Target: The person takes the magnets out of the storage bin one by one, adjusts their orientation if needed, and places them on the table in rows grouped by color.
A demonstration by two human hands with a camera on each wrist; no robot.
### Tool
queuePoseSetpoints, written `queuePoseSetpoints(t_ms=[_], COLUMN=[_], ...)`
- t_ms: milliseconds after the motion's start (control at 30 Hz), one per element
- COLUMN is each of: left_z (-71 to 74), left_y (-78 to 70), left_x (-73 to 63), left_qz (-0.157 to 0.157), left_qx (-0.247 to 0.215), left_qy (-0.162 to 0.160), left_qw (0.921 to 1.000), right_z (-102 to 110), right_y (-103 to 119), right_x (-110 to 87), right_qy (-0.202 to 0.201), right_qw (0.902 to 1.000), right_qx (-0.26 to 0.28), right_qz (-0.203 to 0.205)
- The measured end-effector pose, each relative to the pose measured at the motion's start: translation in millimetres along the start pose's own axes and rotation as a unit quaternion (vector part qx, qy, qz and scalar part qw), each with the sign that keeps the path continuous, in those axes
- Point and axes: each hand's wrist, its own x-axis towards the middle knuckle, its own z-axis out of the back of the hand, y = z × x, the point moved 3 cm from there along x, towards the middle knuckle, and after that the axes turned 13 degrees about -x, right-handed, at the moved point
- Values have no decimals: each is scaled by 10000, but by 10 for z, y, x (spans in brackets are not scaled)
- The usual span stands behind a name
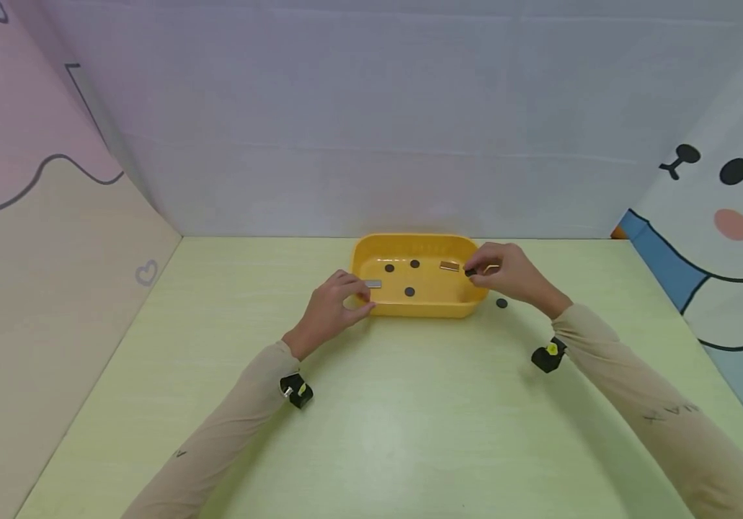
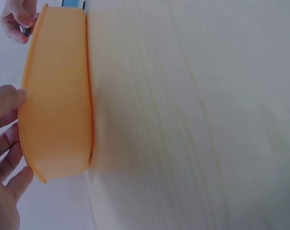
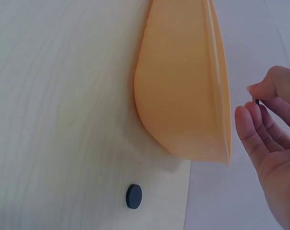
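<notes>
Your right hand pinches a dark disc, mostly hidden; your left hand grips the yellow tray, covering some rim.

Cartoon face beside pale backdrop
</notes>
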Motion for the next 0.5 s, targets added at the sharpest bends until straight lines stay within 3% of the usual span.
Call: queuePoseSetpoints(t_ms=[300,500], left_z=[-15,-15], left_y=[16,32], left_x=[9,4], left_qz=[-51,-156], left_qx=[-8,-33], left_qy=[-21,-77], left_qw=[10000,9998], right_z=[168,217], right_y=[285,308], right_x=[-160,-217], right_qy=[-15,-13], right_qw=[9995,9993], right_qx=[-323,-382], right_qz=[41,-59])
